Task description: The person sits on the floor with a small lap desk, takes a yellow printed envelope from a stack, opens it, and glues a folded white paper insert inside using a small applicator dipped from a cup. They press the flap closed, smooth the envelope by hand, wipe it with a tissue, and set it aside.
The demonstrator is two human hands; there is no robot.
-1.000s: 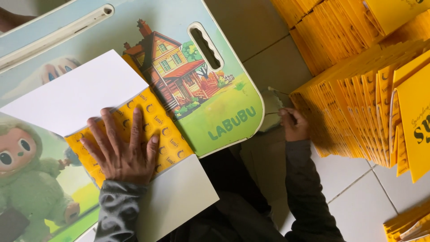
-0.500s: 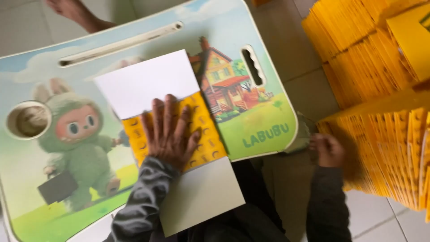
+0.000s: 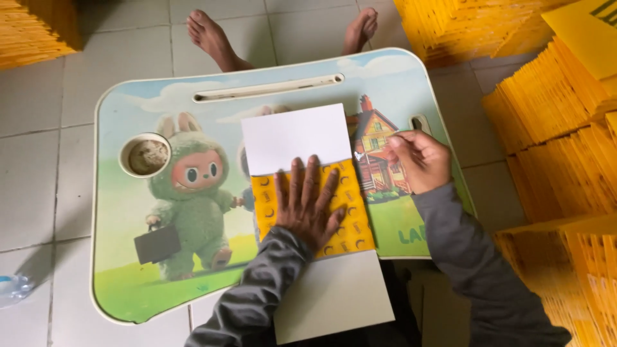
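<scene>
My left hand [image 3: 308, 205] lies spread flat, pinning a yellow patterned sheet [image 3: 313, 209] on white card [image 3: 295, 136] at the lap desk's [image 3: 116, 257] middle, while my right hand [image 3: 418, 160], just right, pinches something too small to tell.

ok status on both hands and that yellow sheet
Left hand flat, fingers spread, on yellow sheet. Right hand closed, pinching something small, too small to identify. Sheet on lap desk, nothing blocking it.
</scene>
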